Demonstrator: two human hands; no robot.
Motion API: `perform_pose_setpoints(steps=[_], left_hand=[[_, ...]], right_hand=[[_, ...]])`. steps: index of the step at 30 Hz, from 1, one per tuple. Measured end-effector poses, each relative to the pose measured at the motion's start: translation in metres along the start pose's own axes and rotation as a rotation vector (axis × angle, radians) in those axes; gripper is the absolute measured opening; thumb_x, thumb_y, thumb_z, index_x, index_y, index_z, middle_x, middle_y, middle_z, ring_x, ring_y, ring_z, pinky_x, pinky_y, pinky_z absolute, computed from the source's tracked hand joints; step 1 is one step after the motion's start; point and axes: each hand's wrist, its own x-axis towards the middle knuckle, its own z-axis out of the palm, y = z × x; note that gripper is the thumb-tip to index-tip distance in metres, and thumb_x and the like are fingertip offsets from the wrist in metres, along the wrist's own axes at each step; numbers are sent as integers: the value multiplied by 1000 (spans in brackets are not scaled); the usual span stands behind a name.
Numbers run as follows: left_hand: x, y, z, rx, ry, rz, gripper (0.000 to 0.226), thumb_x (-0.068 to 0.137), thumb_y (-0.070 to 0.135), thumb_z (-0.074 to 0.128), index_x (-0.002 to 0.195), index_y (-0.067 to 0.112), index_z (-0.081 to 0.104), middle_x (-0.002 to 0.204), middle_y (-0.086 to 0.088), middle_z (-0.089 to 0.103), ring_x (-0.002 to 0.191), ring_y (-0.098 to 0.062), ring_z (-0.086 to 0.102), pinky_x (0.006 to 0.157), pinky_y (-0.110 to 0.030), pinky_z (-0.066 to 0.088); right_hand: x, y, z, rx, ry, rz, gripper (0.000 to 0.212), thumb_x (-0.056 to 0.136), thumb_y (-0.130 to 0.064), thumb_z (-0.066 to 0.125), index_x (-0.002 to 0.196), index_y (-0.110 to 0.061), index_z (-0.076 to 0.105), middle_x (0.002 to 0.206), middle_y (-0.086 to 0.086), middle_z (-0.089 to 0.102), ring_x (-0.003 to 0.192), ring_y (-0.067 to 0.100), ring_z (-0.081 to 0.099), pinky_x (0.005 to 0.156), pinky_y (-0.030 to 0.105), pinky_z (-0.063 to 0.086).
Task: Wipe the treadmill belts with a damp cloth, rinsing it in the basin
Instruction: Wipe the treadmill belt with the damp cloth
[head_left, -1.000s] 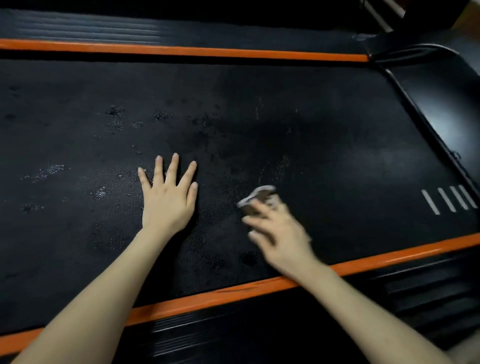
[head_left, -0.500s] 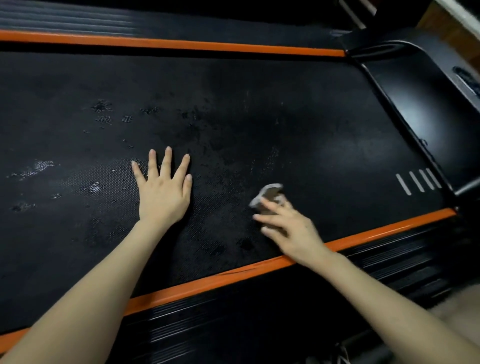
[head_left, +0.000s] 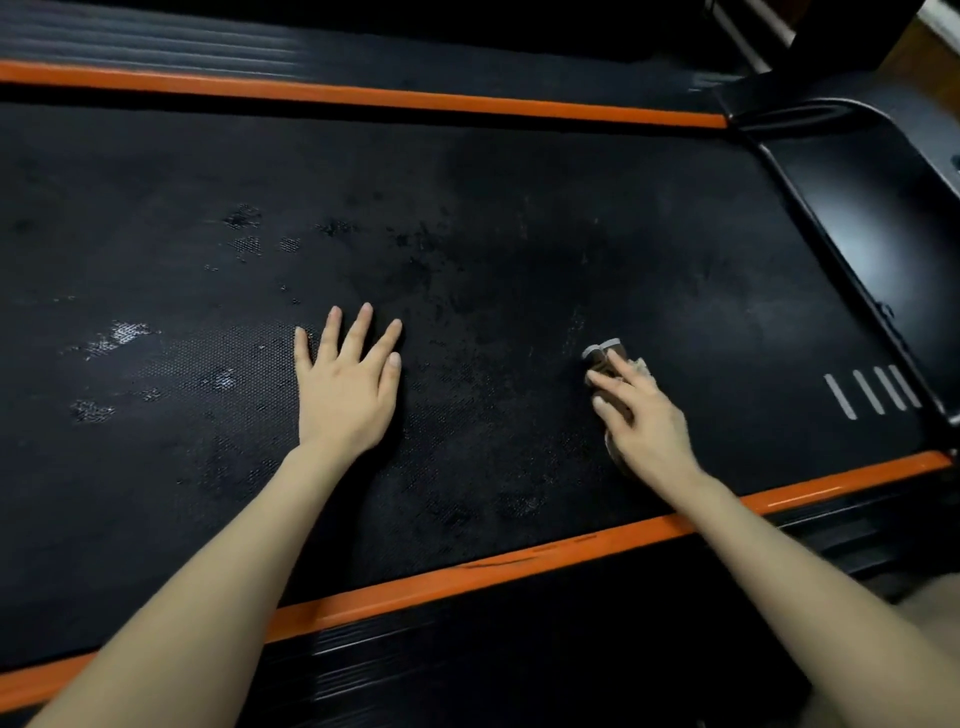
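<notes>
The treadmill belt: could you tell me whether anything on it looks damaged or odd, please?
Yes. Pale, shiny patches speckle the belt left of the left hand; wet or worn, I cannot tell. A dark scratch marks the near orange rail.

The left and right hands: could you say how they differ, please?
The left hand lies flat with fingers spread and holds nothing; the right hand presses down a small cloth. The left hand sits nearer mid-belt, the right hand nearer the white stripes. Both rest on the black belt.
</notes>
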Motion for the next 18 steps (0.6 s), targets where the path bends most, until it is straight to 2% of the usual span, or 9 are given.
perform_pose_setpoints(steps=[1, 2, 4, 5, 8, 11, 14, 18], left_hand=[[2, 1, -1, -30, 12, -11, 65, 90, 51, 8, 140, 31, 44, 154, -3, 31, 145, -29, 16, 115, -51, -1], [4, 1, -3, -53, 30, -17, 65, 90, 51, 10, 138, 29, 49, 152, -4, 34, 143, -30, 20, 114, -51, 2], [15, -3, -7, -45, 67, -20, 63, 90, 50, 16, 135, 26, 53, 150, -9, 37, 141, -34, 25, 114, -54, 7], [24, -7, -10, -22, 72, -32, 61, 91, 49, 18, 136, 25, 51, 150, -12, 36, 140, -37, 24, 113, -55, 8], [57, -24, -18, 54, -6, -128, 50, 99, 43, 24, 146, 28, 36, 156, -13, 22, 144, -38, 10, 114, -57, 2], [78, -38, -13, 118, -38, -133, 51, 100, 45, 23, 149, 30, 25, 158, -11, 14, 145, -38, 1, 114, -59, -3], [81, -41, -5, 159, -3, -111, 56, 96, 48, 15, 149, 32, 26, 158, -10, 16, 145, -38, 4, 113, -59, -3], [82, -41, -4, 164, 0, -122, 58, 93, 48, 15, 147, 33, 30, 157, -10, 21, 144, -38, 7, 113, -59, -1]], right_hand=[[-4, -13, 7, -13, 34, -13, 32, 91, -22, 57, 123, -25, 62, 146, -8, 36, 140, 27, 29, 114, 42, 27], [-14, -26, 16, -23, 40, -116, 32, 90, -25, 55, 121, -21, 64, 144, -5, 40, 135, 32, 35, 112, 42, 30], [-37, -53, 35, -92, -86, -484, 35, 86, -29, 49, 113, -17, 67, 137, 4, 50, 126, 39, 46, 106, 44, 37], [-43, -63, 43, -157, -172, -639, 35, 87, -31, 47, 112, -18, 68, 136, 5, 53, 126, 40, 45, 104, 48, 39], [-19, -65, 52, -200, -247, -781, 33, 90, -33, 47, 114, -22, 67, 136, 2, 53, 133, 37, 38, 106, 50, 36], [10, -72, 59, -163, -240, -777, 33, 89, -31, 48, 113, -20, 68, 135, 5, 54, 131, 39, 39, 108, 51, 30], [63, -94, 72, -107, -150, -656, 32, 88, -28, 50, 112, -17, 69, 135, 6, 54, 129, 42, 41, 109, 49, 26], [161, -133, 89, -123, -86, -437, 33, 95, -27, 51, 126, -20, 59, 146, 0, 42, 139, 34, 26, 116, 42, 15]])
